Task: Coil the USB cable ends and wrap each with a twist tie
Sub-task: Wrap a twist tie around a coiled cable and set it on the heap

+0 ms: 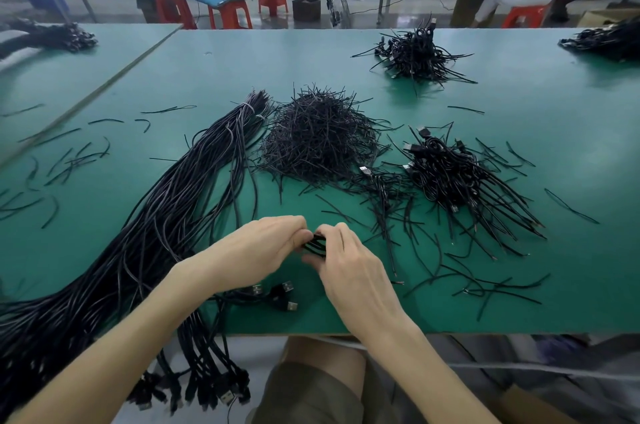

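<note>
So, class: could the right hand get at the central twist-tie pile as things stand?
Probably yes: only bare mat and stray ties lie between the right hand and the twist-tie pile, but it is holding the coiled cable with the left hand.

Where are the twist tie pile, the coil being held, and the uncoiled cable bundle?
twist tie pile (318,136), head view, middle of the heap.
coil (316,243), head view, the exposed black loops.
uncoiled cable bundle (187,188), head view, mid-length of the strands.

Both forearms bare, reaching forward; left hand (258,249) and right hand (349,266) meet fingertip to fingertip, fingers curled, pinching.
</note>
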Demonstrator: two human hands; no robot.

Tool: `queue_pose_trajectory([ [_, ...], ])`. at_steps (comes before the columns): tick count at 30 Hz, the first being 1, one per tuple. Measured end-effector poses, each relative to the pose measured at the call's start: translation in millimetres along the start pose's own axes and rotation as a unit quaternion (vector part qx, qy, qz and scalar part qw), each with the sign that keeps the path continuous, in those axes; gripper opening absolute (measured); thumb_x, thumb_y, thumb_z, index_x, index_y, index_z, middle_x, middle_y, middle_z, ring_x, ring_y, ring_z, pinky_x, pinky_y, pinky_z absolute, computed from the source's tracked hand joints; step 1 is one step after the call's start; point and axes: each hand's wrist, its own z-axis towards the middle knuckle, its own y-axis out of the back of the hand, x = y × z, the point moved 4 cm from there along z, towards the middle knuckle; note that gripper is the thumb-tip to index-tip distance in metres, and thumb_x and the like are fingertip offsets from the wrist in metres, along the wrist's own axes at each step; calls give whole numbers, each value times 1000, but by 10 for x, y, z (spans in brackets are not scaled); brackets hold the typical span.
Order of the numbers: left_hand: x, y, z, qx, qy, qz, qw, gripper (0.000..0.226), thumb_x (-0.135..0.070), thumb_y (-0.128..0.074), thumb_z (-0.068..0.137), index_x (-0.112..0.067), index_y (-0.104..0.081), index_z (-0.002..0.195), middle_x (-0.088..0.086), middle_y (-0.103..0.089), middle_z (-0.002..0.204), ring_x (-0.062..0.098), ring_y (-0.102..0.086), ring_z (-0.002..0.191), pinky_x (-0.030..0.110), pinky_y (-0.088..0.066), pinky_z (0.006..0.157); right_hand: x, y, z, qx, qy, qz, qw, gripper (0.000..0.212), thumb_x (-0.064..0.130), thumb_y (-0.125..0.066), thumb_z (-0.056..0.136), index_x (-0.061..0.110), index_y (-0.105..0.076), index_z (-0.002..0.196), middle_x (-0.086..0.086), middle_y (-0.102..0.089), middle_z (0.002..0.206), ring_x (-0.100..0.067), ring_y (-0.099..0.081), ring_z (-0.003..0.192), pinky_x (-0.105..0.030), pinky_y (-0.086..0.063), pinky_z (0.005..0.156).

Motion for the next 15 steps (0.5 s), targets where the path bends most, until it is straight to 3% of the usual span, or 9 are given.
queue_pose_trajectory([
  [4,64,-32,28,-4,10,-58,998,35,-41,-34,109,-21,-42,81,-3,-51,73,11,-44,63,29,-36,61,3,7,-15,14,0,-21,1000,48,17,-81,86,2,-59,126,-4,-63,98,-18,-66,82,-25,-55,64],
  [7,83,-70,49,32,9,-76,997,37,-40,-34,110,-21,-54,85,0,-57,77,15,-51,68,30,-41,67,3,37,-24,-4,1,-17,1000,31,13,-79,88,4,-65,114,-3,-60,88,-19,-63,73,-28,-53,59],
  [11,77,-79,47,68,-8,-127,990,43,-42,-32,110,-26,-65,88,-14,-48,62,6,-42,57,20,-35,58,6,60,-26,-15,5,-3,1000,9,13,-72,92,8,-65,96,-1,-56,81,-20,-60,69,-30,-51,56],
  [15,32,-54,34,61,-42,-171,983,48,-41,-32,111,-51,-61,74,-17,-46,59,6,-38,54,20,-33,56,0,85,-20,-38,4,15,999,6,10,-70,91,9,-65,92,0,-56,79,-19,-58,68,-29,-50,57],
])
